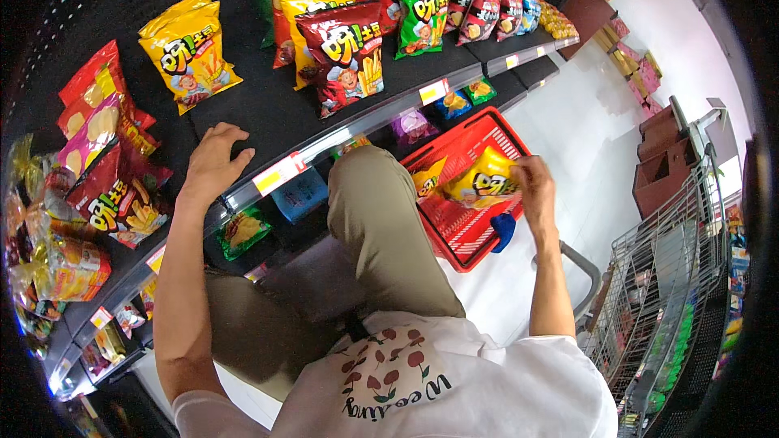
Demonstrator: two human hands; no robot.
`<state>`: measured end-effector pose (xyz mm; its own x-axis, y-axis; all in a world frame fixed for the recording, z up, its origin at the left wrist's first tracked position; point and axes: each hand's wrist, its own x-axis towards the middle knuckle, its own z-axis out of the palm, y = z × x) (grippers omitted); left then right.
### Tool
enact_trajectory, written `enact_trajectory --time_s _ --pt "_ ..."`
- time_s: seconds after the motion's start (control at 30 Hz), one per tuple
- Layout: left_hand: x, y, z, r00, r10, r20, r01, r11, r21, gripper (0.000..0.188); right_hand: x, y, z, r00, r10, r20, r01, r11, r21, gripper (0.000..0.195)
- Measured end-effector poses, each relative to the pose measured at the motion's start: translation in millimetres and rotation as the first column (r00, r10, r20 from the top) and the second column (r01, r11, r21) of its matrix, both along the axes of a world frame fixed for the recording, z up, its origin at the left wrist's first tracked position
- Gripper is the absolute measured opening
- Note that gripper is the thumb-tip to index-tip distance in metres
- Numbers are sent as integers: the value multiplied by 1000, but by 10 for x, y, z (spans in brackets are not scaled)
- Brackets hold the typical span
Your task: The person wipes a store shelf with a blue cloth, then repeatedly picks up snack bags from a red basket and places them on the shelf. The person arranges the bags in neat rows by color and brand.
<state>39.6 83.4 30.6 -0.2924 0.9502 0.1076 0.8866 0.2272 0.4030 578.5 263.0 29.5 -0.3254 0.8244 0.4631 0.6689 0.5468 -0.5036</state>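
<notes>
At the right, my right hand [535, 188] grips the edge of a yellow snack bag [484, 179] over a red plastic shopping basket [461, 258]. Another yellow snack bag [429, 177] lies inside the basket, to the left of the held one. My left hand [216, 155] is spread with nothing in it, at the front part of the black shelf [261, 112]. Behind that hand stands a pair of yellow snack bags [192, 58], one in front of the other. A dark red snack bag [347, 58] stands upright to their right.
Red and dark red bags [122, 201] crowd the shelf's left end. Price tags line the shelf edge [347, 131]. A green bag [423, 18] and small packets [487, 15] stand farther right. Beyond the basket is a wire shopping cart [657, 292]. My bent knee [371, 188] touches the shelf front.
</notes>
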Motion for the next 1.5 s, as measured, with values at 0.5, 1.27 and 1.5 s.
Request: enact_trajectory --time_s 0.5,1.27,1.5 --pt "-176 -107 -52 926 169 338 -262 932 250 25 -2263 -531 1691 842 518 -152 -452 831 325 8" --pt "-771 136 -290 751 407 520 -606 737 299 51 -5209 -33 904 731 682 27 -600 623 501 13" --pt "-815 91 -263 732 432 527 -605 767 212 49 -4922 -198 895 644 698 -313 -647 715 263 32"
